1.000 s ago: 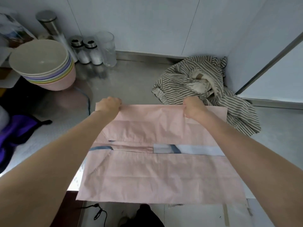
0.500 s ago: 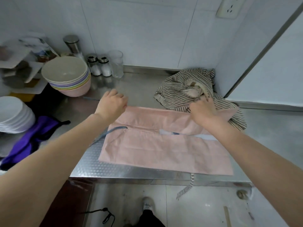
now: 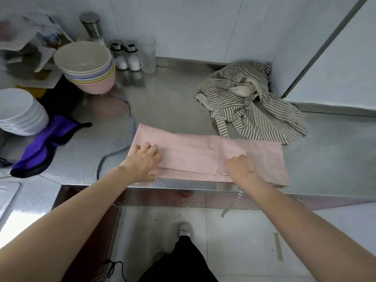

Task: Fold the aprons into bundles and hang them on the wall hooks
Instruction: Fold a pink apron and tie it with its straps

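A pink apron (image 3: 205, 153) lies folded into a long flat band along the front edge of the steel counter (image 3: 173, 110). My left hand (image 3: 143, 160) presses flat on its left end, fingers spread. My right hand (image 3: 241, 166) rests on the band right of its middle, fingers bent down onto the cloth near the front fold. Its grey-blue strap (image 3: 130, 127) trails off to the left. A crumpled striped apron (image 3: 250, 102) sits in the back right corner, one striped tie (image 3: 233, 202) hanging over the counter edge. No wall hooks are in view.
Stacked coloured bowls (image 3: 87, 68), shakers (image 3: 126, 55), a glass (image 3: 147, 54) and a steel canister stand at the back left. White plates (image 3: 18, 110) and a purple cloth (image 3: 42, 143) lie at the left. A sink rim (image 3: 10, 198) shows at lower left. Floor and my leg are below.
The far half of the pink apron has been folded toward me, making a narrower band. Both hands came back to the front edge and now lie on the cloth.
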Tool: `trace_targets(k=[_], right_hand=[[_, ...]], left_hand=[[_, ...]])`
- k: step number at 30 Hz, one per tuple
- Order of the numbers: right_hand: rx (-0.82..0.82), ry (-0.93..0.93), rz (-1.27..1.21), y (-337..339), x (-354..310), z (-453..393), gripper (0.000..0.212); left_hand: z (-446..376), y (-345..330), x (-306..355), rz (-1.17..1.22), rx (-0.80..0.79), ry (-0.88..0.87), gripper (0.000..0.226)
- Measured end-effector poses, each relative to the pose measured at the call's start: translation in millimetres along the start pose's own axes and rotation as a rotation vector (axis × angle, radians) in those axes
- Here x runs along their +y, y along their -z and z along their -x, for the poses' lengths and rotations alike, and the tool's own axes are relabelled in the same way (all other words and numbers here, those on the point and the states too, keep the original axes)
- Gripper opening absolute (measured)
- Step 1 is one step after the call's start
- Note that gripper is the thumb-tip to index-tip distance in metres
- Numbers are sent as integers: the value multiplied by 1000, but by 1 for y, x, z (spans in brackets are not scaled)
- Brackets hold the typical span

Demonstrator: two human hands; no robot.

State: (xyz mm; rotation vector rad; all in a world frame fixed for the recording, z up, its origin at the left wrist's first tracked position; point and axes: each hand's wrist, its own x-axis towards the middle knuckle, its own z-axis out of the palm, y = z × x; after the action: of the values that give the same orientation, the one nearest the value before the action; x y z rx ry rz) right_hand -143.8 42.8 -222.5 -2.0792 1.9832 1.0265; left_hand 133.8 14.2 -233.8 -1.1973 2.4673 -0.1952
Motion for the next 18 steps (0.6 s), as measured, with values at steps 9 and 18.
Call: trace_targets(k=[9, 18], right_hand=[[263, 199, -43, -11, -7, -2, 34], [238, 361, -59, 16, -19, -6, 39]], left_hand=[[-11, 5, 1, -14, -71, 111, 72], [-15, 4, 0, 10, -71, 60, 76]])
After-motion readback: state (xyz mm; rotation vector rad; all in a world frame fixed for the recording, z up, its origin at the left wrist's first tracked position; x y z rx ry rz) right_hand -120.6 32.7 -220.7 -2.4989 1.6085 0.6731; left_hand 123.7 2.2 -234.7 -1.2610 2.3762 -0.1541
